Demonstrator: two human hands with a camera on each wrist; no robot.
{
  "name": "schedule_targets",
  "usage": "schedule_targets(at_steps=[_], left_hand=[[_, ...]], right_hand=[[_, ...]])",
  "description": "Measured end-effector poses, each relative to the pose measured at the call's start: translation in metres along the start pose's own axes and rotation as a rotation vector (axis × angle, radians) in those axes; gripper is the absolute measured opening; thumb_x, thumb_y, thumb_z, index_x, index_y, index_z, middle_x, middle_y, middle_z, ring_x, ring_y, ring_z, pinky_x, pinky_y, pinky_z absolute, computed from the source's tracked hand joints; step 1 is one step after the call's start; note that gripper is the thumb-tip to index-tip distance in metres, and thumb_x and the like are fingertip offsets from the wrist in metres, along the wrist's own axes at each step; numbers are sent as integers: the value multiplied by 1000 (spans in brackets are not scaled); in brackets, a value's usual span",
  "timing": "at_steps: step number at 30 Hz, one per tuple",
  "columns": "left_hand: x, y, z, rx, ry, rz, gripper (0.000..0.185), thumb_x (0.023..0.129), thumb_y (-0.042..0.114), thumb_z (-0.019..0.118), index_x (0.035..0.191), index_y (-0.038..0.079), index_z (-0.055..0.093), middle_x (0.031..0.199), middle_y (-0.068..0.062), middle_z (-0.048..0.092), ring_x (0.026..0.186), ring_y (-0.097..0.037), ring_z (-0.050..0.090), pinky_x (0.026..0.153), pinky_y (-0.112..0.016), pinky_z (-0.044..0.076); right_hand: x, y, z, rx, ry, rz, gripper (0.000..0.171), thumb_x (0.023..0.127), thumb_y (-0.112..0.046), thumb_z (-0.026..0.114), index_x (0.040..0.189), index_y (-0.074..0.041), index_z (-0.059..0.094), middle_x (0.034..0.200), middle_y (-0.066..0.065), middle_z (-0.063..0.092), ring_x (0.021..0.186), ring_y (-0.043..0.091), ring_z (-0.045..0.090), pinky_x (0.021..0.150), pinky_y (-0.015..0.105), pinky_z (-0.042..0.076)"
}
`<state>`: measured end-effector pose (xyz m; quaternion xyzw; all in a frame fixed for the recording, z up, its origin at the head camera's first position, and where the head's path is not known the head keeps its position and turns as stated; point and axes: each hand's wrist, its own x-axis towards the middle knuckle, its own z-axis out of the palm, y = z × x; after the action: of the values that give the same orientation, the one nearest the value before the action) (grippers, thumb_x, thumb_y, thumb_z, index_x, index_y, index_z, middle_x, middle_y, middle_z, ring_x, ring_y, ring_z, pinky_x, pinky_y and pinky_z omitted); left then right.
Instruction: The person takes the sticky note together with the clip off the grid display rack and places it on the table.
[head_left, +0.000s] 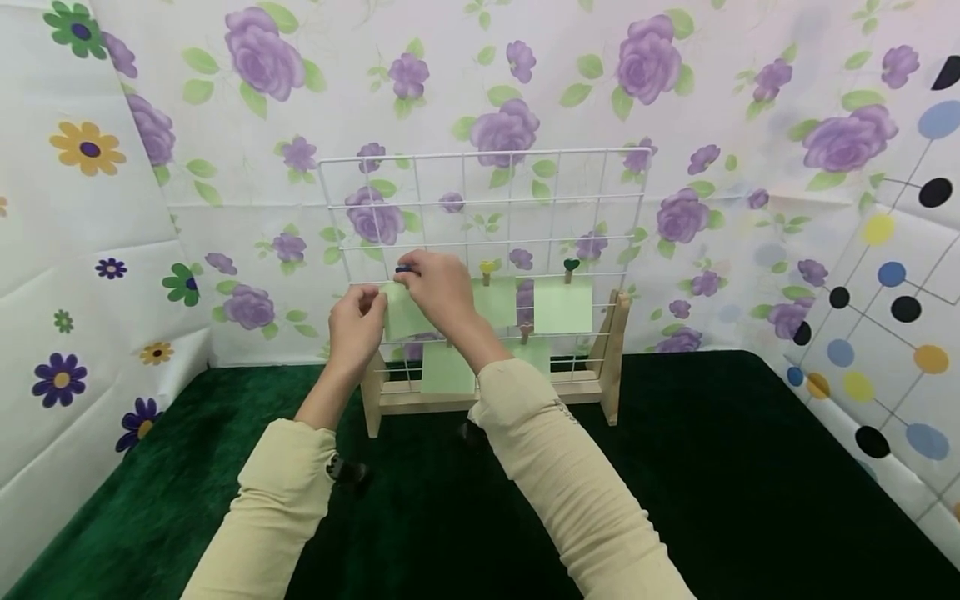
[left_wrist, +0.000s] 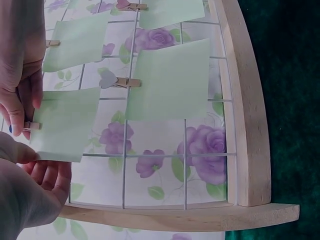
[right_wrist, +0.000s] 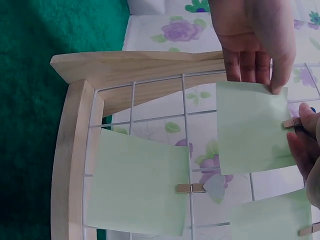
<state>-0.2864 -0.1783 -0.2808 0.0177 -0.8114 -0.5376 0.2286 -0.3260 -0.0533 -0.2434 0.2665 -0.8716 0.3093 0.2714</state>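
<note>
Pale green paper notes hang by small wooden clothespins on a white wire grid rack (head_left: 510, 200). At the upper left of the notes, my left hand (head_left: 356, 325) pinches the left edge of one note (right_wrist: 250, 130) between thumb and fingers. My right hand (head_left: 442, 292) pinches a clothespin (left_wrist: 33, 125) with a dark blue top, and its wooden jaws sit over that note's upper edge. Fingers partly hide the pin in every view. To the right hang another note (head_left: 495, 302) under a yellow heart pin and one (head_left: 564, 305) under a dark green heart pin.
Lower on the grid hang two more notes, one (left_wrist: 167, 82) with a pale grey heart clothespin (left_wrist: 120, 81) and one (head_left: 534, 354) with a pink one. A wooden stand (head_left: 615, 358) carries the grid on a dark green cloth (head_left: 720, 467). Behind is a flowered backdrop.
</note>
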Motion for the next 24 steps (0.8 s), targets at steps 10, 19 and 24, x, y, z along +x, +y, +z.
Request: schedule_targets(at_steps=[10,19,24], left_hand=[[1,1,4,21,43,17,29,101,14,48,119,-7,58,114,-22,62,104,-30,55,86,-39,44],[1,1,4,37,41,45,29,101,12,47,117,-9,58,109,-23,63,97,-31,56,80,-37,45],[1,1,4,54,43,57,28,100,11,47,116,-9,59,105,-23,63,93,-30,57,77,-35,45]], right_hand=[[2,2,-3,123,6,42,15,88,-16,73,99,-7,74,94,3,73,83,14,68,71,20,49],[3,1,-5,171,-2,114,13,85,-16,76,93,-7,74,89,2,73,81,13,68,67,20,48],[4,0,-4,218,4,143,11,84,-15,77,91,-7,74,87,2,73,79,13,68,65,19,47]])
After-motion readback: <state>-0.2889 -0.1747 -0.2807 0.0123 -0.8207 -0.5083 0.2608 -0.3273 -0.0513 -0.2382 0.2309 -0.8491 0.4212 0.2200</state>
